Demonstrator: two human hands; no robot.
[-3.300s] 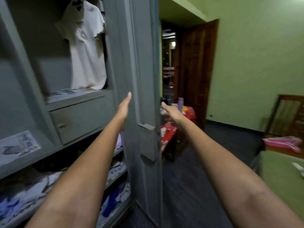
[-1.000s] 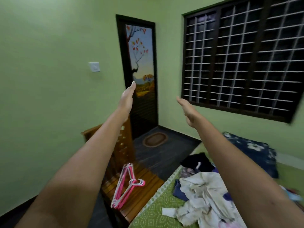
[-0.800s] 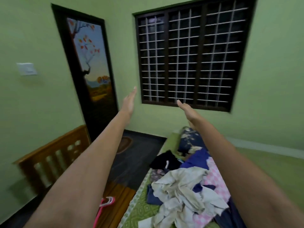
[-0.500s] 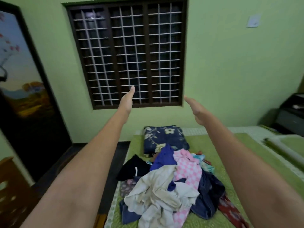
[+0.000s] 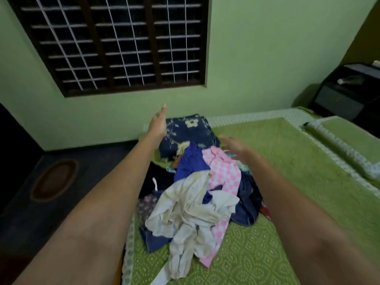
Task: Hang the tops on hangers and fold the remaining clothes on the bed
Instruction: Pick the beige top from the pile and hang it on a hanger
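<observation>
A heap of clothes lies on the bed (image 5: 287,165) with its green patterned cover. On top are a cream garment (image 5: 185,210), a pink checked piece (image 5: 224,173) and a blue top (image 5: 191,161); dark blue jeans (image 5: 246,200) lie at the right, a black garment (image 5: 156,182) at the left. My left hand (image 5: 158,122) is stretched out above the heap's far end, fingers straight, holding nothing. My right hand (image 5: 234,148), blurred, hovers open just above the pink checked piece. No hanger is in view.
A navy floral pillow (image 5: 187,130) lies behind the heap against the green wall under a barred window (image 5: 115,44). A rolled green cover (image 5: 339,149) runs along the bed's right side. A dark cabinet (image 5: 347,93) stands at the far right. An oval mat (image 5: 54,179) lies on the dark floor at left.
My view has swung from the wardrobe round to the bed and tilted down onto the clothes heap. Both empty hands have dropped towards it, the right one lowest.
</observation>
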